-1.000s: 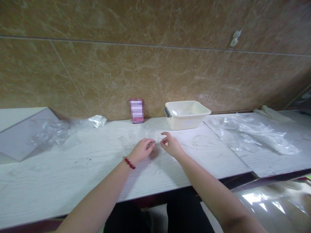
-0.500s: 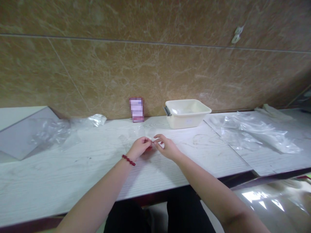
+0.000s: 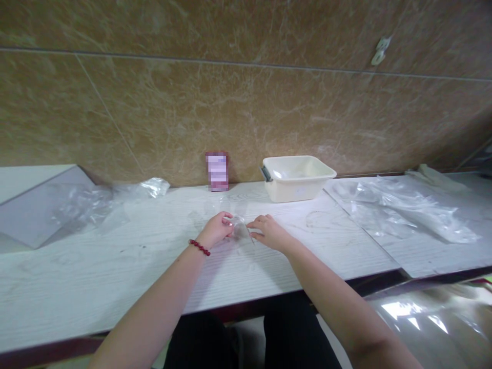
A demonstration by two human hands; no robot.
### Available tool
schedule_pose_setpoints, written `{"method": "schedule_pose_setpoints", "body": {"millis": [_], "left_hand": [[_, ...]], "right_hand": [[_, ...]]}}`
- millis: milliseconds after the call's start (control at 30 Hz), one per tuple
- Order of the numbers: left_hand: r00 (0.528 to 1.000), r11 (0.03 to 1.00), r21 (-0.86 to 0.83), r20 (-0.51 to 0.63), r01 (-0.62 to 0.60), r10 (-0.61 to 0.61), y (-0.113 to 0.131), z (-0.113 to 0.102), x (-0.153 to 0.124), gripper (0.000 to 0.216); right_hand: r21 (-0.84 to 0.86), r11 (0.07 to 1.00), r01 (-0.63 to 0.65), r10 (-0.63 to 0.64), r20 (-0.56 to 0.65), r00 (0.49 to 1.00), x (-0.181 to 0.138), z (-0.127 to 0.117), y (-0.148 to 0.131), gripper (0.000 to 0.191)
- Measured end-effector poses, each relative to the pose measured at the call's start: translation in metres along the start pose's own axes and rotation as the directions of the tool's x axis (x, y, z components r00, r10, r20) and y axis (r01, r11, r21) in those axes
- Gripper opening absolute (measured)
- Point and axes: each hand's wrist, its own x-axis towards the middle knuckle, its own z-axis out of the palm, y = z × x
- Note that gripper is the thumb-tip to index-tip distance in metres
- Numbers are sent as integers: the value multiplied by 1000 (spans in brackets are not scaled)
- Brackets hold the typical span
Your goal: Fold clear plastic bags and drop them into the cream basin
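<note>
A person's two bare hands work over a clear plastic piece (image 3: 240,231) at the middle of a pale wood-grain table (image 3: 161,271). The left hand (image 3: 218,229), fingers curled and thumb below, holds the see-through piece at its left side. The right hand (image 3: 270,232) is partly spread, its fingertips at the piece's right edge; whether they pinch it or merely touch it cannot be told. The hands are apart, the piece between them, its outline faint against the tabletop. A red beaded bracelet (image 3: 199,247) circles the left wrist.

Just beyond the hands, more transparent plastic (image 3: 218,205) lies on the table, its shape hard to make out. Farther back, a small upright panel (image 3: 218,171), its face blurred, stands near the wall (image 3: 246,113). To its right sits a cream tub (image 3: 298,190) with a grey clip (image 3: 266,174) at its left end.

At far left, crumpled clear film (image 3: 86,205) lies by a white angular box (image 3: 34,218). Clear plastic bags (image 3: 415,210) are spread over the right of the table, with a pale, cloth-like item (image 3: 438,179) behind them. A white fitting (image 3: 381,50) is on the brown marbled wall, upper right. Dark-clad legs (image 3: 298,333) show below the table's near edge.
</note>
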Motion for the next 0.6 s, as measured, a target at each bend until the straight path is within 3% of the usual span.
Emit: {"method": "schedule_pose_setpoints", "body": {"millis": [267, 400, 500, 600], "left_hand": [[999, 998, 43, 6, 52, -52, 7, -6, -4, 31], [999, 987, 155, 22, 36, -40, 9, -11, -6, 31], [998, 933, 360, -43, -32, 51, 8, -17, -6, 30], [964, 788, 582, -23, -203, 265, 8, -22, -6, 31]], "right_hand": [[-33, 997, -64, 67, 86, 994, -1, 0, -7, 36], [-39, 997, -72, 76, 93, 993, -2, 2, -7, 39], [-51, 996, -76, 81, 101, 992, -2, 2, -7, 41], [-62, 994, -85, 92, 124, 988, -3, 2, -6, 42]]}}
